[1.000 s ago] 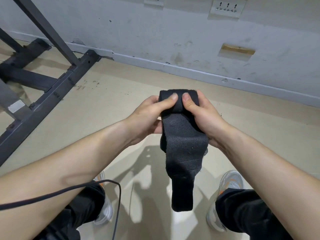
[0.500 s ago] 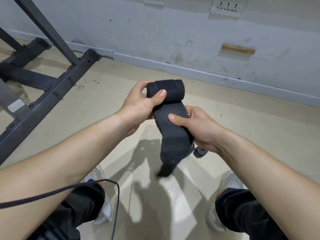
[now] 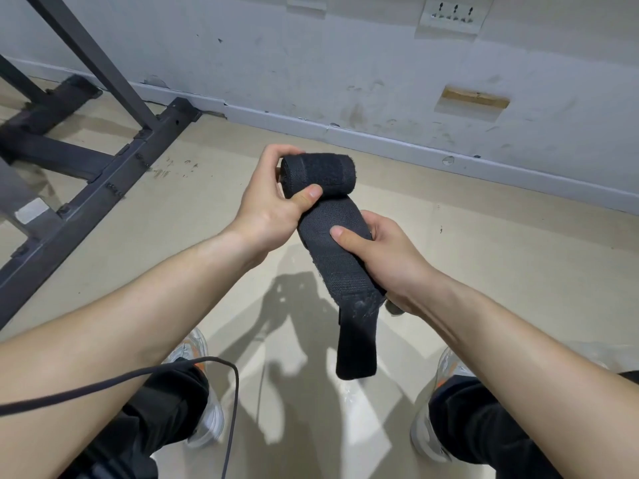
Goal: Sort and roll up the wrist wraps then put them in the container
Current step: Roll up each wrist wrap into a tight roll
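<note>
The left hand point(image 3: 266, 209) grips the rolled end of a black woven fabric wrist wrap point(image 3: 328, 243), fingers curled round it and thumb pressing on it. Just below and beside it, the right hand point(image 3: 383, 257) holds the flat unrolled part with the thumb on top. The loose tail hangs down below the right hand.

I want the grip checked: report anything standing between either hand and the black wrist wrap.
Nothing visible does. The left hand grips the rolled end of the wrist wrap directly; the right hand holds the unrolled strap, thumb on the fabric. No container is in view, so the route there cannot be judged.
</note>
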Demonstrator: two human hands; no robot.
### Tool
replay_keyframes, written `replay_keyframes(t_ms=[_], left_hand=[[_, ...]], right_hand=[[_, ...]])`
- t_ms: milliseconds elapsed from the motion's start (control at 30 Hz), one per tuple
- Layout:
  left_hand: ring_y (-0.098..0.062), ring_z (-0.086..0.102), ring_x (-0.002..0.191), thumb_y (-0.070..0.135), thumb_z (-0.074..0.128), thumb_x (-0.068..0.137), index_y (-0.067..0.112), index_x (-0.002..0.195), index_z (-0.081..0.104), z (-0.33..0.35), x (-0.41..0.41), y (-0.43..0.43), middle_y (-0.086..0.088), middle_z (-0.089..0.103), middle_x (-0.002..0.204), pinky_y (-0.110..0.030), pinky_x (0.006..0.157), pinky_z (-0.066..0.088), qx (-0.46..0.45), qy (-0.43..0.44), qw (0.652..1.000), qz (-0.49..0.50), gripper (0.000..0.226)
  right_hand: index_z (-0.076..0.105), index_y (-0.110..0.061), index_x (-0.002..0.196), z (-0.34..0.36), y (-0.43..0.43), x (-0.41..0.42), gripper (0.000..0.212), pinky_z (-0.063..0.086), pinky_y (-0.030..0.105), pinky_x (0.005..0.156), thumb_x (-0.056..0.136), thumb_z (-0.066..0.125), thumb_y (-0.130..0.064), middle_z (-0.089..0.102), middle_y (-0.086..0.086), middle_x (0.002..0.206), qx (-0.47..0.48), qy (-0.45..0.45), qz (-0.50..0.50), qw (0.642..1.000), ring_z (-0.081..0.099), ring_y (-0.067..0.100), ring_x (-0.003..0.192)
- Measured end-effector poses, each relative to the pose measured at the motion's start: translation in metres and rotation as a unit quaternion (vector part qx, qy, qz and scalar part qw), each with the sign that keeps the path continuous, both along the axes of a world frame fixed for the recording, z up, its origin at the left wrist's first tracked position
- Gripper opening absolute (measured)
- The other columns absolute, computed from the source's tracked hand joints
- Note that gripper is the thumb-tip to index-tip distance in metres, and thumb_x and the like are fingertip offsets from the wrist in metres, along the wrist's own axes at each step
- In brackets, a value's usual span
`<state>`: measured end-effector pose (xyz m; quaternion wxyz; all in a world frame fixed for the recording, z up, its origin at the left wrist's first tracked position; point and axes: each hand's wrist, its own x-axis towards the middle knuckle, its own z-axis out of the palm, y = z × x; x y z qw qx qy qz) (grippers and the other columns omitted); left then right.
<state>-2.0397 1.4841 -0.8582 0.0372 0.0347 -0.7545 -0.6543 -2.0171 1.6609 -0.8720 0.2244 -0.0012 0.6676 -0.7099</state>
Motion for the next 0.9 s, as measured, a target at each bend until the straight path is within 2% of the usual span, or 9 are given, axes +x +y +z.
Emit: replay_keyframes(t_ms=[100, 200, 333, 433, 500, 633, 800, 900], left_hand=[[-0.022, 0.064, 0.092, 0.020, 0.070, 0.082, 0.042, 0.111, 0.052, 0.004, 0.002, 0.004, -0.003, 0.061, 0.115, -0.047, 0.081, 0.058, 0.002, 0.009, 1.000, -0.003, 0.040], [-0.023, 0.065, 0.092, 0.020, 0.068, 0.082, 0.041, 0.112, 0.052, 0.004, 0.004, 0.004, -0.001, 0.061, 0.116, -0.047, 0.084, 0.059, -0.006, 0.023, 1.000, -0.007, 0.040], [-0.025, 0.066, 0.090, 0.017, 0.068, 0.082, 0.043, 0.113, 0.051, 0.000, 0.007, 0.007, 0.004, 0.062, 0.115, -0.054, 0.085, 0.059, -0.015, 0.035, 0.999, -0.036, 0.043], [-0.024, 0.063, 0.082, 0.017, 0.069, 0.082, 0.048, 0.111, 0.050, 0.000, 0.009, 0.010, 0.006, 0.061, 0.112, -0.057, 0.083, 0.056, -0.035, 0.050, 0.997, -0.055, 0.046], [-0.024, 0.063, 0.083, 0.015, 0.068, 0.083, 0.045, 0.112, 0.049, 0.000, 0.009, 0.011, 0.002, 0.060, 0.113, -0.055, 0.084, 0.056, -0.023, 0.045, 0.997, -0.065, 0.046], [-0.022, 0.061, 0.083, 0.013, 0.068, 0.083, 0.043, 0.111, 0.048, 0.000, 0.009, 0.011, -0.010, 0.056, 0.119, -0.040, 0.073, 0.057, 0.022, 0.006, 0.996, -0.084, 0.046], [-0.017, 0.060, 0.084, 0.019, 0.069, 0.078, 0.040, 0.112, 0.049, -0.006, 0.013, 0.015, 0.001, 0.060, 0.100, -0.041, 0.076, 0.056, 0.023, -0.021, 0.998, -0.061, 0.045], [-0.012, 0.062, 0.078, 0.029, 0.067, 0.090, 0.033, 0.113, 0.051, -0.004, 0.014, 0.020, 0.008, 0.062, 0.091, -0.031, 0.064, 0.056, 0.083, -0.069, 0.993, -0.039, 0.028]], right_hand=[[0.062, -0.006, 0.124, 0.000, 0.001, -0.001, 0.022, 0.056, 0.024, 0.065, 0.102, 0.058, -0.007, 0.076, 0.002, 0.095, -0.042, -0.016, -0.003, 0.999, 0.074, 0.013, 0.078], [0.062, -0.008, 0.123, 0.000, 0.003, -0.003, 0.023, 0.058, 0.026, 0.066, 0.101, 0.058, -0.004, 0.076, 0.003, 0.097, -0.052, -0.033, 0.004, 0.998, 0.074, 0.015, 0.080], [0.064, -0.001, 0.120, -0.002, 0.009, -0.009, 0.031, 0.058, 0.036, 0.079, 0.092, 0.059, 0.011, 0.074, 0.013, 0.099, -0.029, -0.026, 0.016, 0.999, 0.070, 0.025, 0.085], [0.068, -0.005, 0.108, 0.000, 0.011, -0.011, 0.033, 0.057, 0.032, 0.073, 0.088, 0.055, 0.017, 0.073, 0.010, 0.089, -0.039, -0.034, 0.014, 0.999, 0.068, 0.023, 0.076], [0.069, -0.007, 0.106, 0.002, 0.012, -0.012, 0.034, 0.057, 0.032, 0.070, 0.087, 0.055, 0.018, 0.073, 0.010, 0.085, -0.054, -0.043, 0.007, 0.998, 0.068, 0.023, 0.073], [0.067, -0.001, 0.115, 0.002, 0.013, -0.013, 0.036, 0.058, 0.033, 0.069, 0.087, 0.056, 0.018, 0.073, 0.013, 0.087, -0.065, -0.042, -0.016, 0.997, 0.069, 0.024, 0.072], [0.066, 0.001, 0.116, -0.002, 0.012, -0.009, 0.036, 0.059, 0.033, 0.067, 0.086, 0.057, 0.019, 0.073, 0.013, 0.086, -0.061, -0.039, -0.022, 0.997, 0.070, 0.025, 0.072], [0.067, 0.001, 0.112, -0.005, 0.011, -0.008, 0.034, 0.058, 0.033, 0.068, 0.085, 0.057, 0.019, 0.073, 0.013, 0.086, -0.042, -0.029, -0.023, 0.998, 0.068, 0.024, 0.071]])
